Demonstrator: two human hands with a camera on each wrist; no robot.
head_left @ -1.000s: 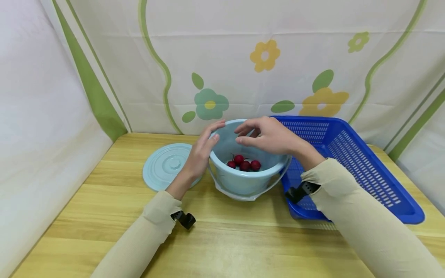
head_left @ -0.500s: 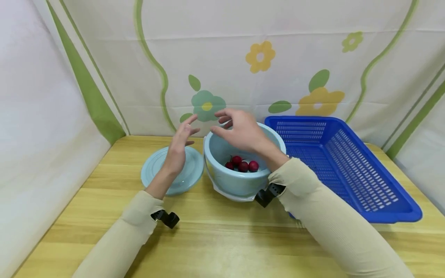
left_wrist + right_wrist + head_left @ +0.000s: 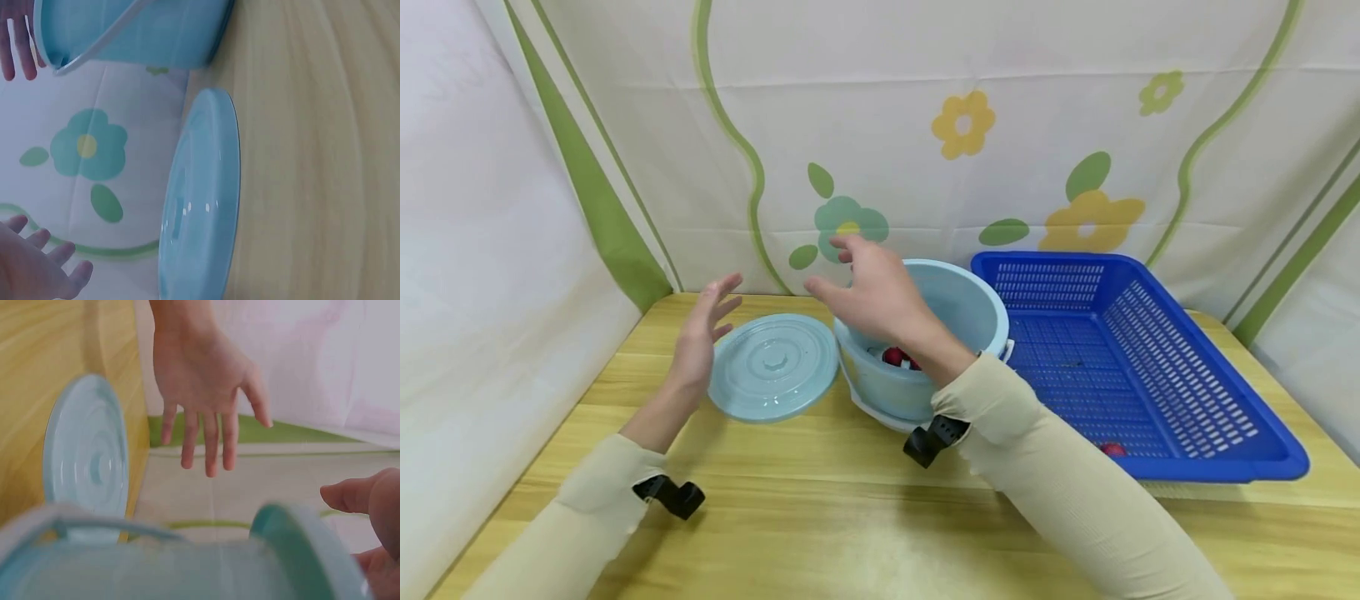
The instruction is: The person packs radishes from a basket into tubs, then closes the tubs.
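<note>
Flanking the lid [image 3: 773,365], clear of its rim: 2 spread, empty hands [image 3: 698,346].

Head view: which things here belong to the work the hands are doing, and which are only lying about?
In the work:
- round pale blue plastic lid, flat between the hands
- pale blue plastic bucket holding red cherries
- left hand, right hand, both holding nothing

Lying about:
- blue plastic slotted basket
- wooden table

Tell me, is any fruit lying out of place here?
Yes. One red fruit lies alone in the blue basket, near its front edge, while the other red fruits sit inside the light blue bucket.
</note>
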